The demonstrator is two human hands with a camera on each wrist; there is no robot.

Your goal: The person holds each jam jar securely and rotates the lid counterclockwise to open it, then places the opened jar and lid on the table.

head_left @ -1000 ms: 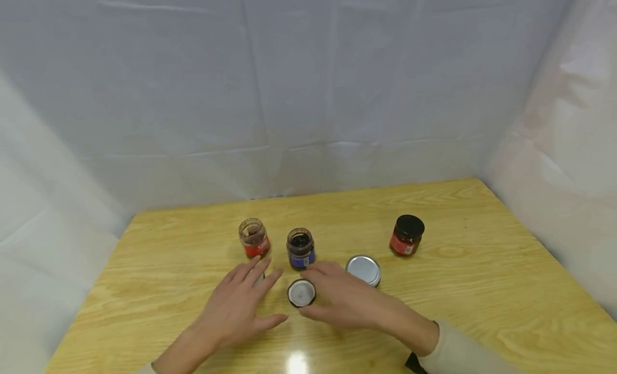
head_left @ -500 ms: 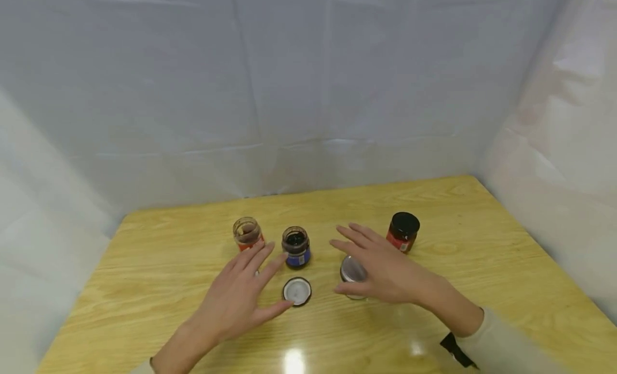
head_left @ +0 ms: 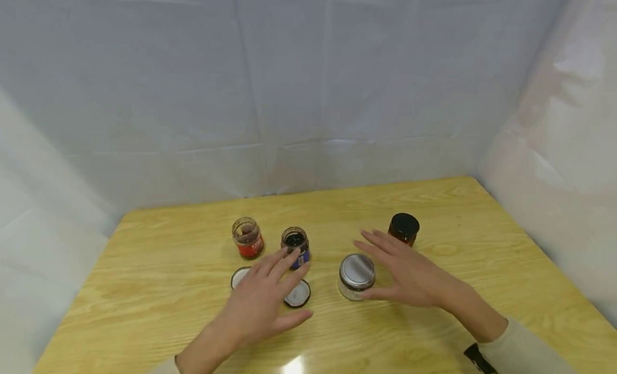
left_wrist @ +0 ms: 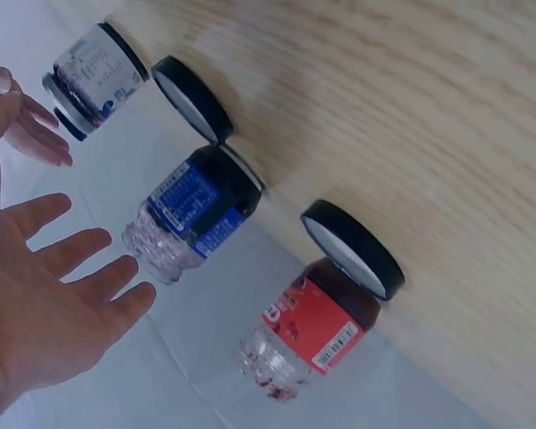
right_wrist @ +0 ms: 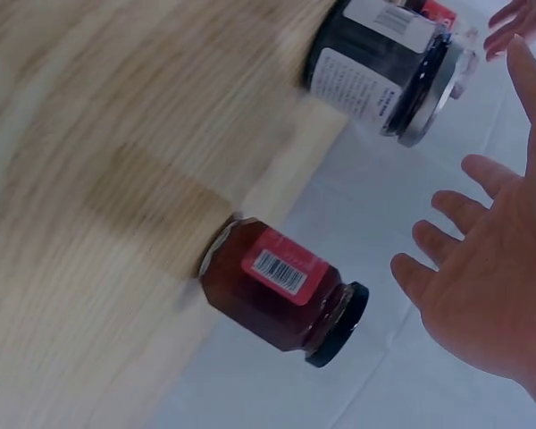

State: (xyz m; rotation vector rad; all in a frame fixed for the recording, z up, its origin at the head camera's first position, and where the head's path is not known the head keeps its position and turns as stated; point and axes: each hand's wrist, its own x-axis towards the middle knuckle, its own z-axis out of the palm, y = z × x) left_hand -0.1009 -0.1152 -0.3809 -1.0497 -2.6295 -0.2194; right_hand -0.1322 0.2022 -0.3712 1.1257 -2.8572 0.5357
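The wooden table (head_left: 120,293) carries everything, and above it are two hands, with fingers spread and holding nothing. The right hand (head_left: 409,272) is just to the right of the silver-lidded jar (head_left: 356,275), its thumb low by the near right edge of this jar; the right wrist view shows a gap between hand and lid. The left hand (head_left: 262,299) is farther from it, on the left side, so the right hand is clearly the nearer one. The silver-lidded jar stands upright, its long axis vertical and its lid on top, between both hands.

The black-lidded jar (head_left: 404,226) stands on the far side of the right hand, partly hidden by it. On the left, the blue-labelled jar (left_wrist: 196,210) and the red-labelled jar (head_left: 249,245) stand open, beyond the left hand. Smallest are two loose lids, the right lid (head_left: 298,293) and the left lid (head_left: 239,277), each on the near side of an open jar.
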